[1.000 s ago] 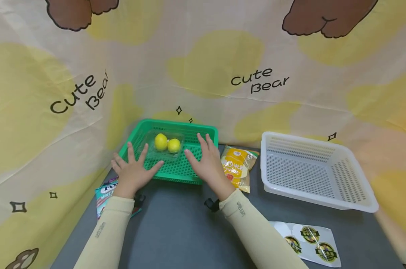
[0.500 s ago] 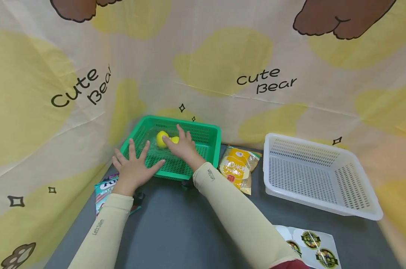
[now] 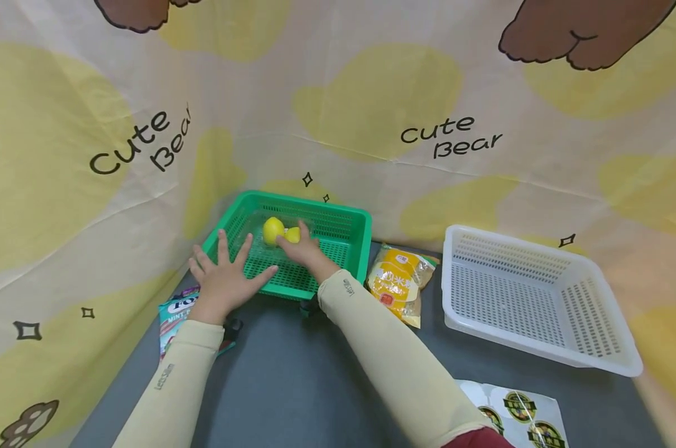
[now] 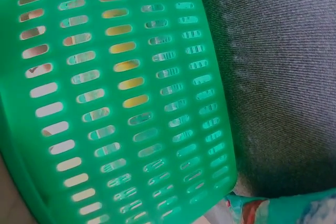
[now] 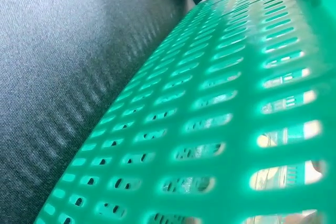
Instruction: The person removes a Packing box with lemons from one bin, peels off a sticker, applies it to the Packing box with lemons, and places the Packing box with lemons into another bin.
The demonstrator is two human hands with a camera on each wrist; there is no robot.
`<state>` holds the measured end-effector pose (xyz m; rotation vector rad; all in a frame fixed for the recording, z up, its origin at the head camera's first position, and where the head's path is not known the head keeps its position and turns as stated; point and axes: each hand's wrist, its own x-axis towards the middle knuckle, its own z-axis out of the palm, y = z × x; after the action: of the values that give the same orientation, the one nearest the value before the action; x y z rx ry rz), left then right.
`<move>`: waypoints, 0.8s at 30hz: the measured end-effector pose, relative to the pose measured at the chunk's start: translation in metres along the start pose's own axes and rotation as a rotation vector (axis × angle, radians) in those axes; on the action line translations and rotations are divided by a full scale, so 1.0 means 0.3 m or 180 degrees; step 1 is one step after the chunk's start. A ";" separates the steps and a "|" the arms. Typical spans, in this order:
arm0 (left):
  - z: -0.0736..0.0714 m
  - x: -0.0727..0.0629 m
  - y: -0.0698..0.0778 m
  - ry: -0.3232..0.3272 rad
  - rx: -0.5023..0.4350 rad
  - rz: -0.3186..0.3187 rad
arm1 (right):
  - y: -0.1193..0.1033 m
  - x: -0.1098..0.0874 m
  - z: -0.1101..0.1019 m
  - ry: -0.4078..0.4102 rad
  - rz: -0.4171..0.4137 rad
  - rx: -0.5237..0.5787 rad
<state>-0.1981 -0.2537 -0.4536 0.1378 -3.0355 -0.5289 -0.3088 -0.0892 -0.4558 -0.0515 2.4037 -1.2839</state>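
In the head view, a clear plastic tray [image 3: 254,239] lies in the green basket [image 3: 340,277] with two lemons in it. The left lemon [image 3: 273,231] is in plain sight; the right lemon [image 3: 292,234] shows partly between the thumb and forefinger of my right hand [image 3: 306,252]. Whether these fingers press on it is hidden. My left hand [image 3: 226,286], fingers spread, is over the basket's front left corner and holds nothing. Both wrist views show mainly the basket's slotted wall [image 4: 157,103], with yellow glimpsed through the slots in the left one; neither shows a hand's grip.
A yellow bag [image 3: 399,283] lies right of the green basket, then a white basket [image 3: 539,348]. Under my left forearm is a teal packet [image 3: 172,317]. A sticker sheet [image 3: 520,410] lies at front right on the grey table [image 3: 293,367]. A printed cloth [image 3: 349,93] hangs behind.
My right hand has moved left from the basket's right side and down to the right lemon. My left hand stays nearly where it was, fingers spread. The view has shifted slightly.
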 end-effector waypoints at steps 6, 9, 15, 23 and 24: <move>0.000 0.002 0.004 -0.0019 0.0003 -0.0008 | 0.008 0.001 0.001 -0.0050 -0.0070 -0.0080; 0.001 0.002 0.003 -0.0001 0.0005 -0.0013 | 0.009 -0.006 0.006 0.0031 -0.0208 0.0046; 0.000 -0.001 -0.003 -0.0003 -0.0007 -0.0067 | -0.001 -0.009 0.014 0.0201 -0.0436 0.0203; 0.002 -0.005 0.005 -0.0024 0.0034 -0.0063 | -0.017 -0.027 0.001 0.0305 -0.0451 0.0299; 0.003 -0.006 0.004 -0.0020 0.0040 -0.0060 | -0.018 -0.027 0.000 0.0314 -0.0442 0.0291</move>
<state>-0.1965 -0.2521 -0.4540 0.1657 -3.0472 -0.5127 -0.3021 -0.0905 -0.4487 -0.1340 2.4574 -1.4902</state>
